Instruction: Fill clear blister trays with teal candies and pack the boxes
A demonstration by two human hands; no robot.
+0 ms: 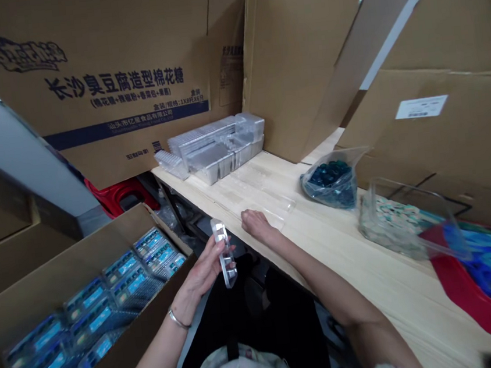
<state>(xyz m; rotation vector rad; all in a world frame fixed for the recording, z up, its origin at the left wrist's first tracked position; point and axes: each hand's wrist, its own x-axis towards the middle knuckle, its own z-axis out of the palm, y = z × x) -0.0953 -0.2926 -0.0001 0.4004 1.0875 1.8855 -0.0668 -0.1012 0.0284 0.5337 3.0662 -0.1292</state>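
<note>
My left hand [206,265] grips a small transparent plastic tray [225,255] with moulded compartments, held upright just off the front edge of the table. My right hand [255,223] rests at that edge with its fingers curled in; whatever they may hold is hidden. Right beside it, a flat transparent plastic piece [283,201] lies on the pale wooden table [321,240]. Farther back, stacks of similar transparent trays [219,146] stand nested against the cardboard.
To the left, an open carton [161,219] holds rows of blue-labelled packs [92,294]. On the right are a bag of dark teal pieces [331,178], a transparent bin of pale packets [390,221] and a red basin [468,295] of blue packets. Large cardboard boxes [125,38] wall the back.
</note>
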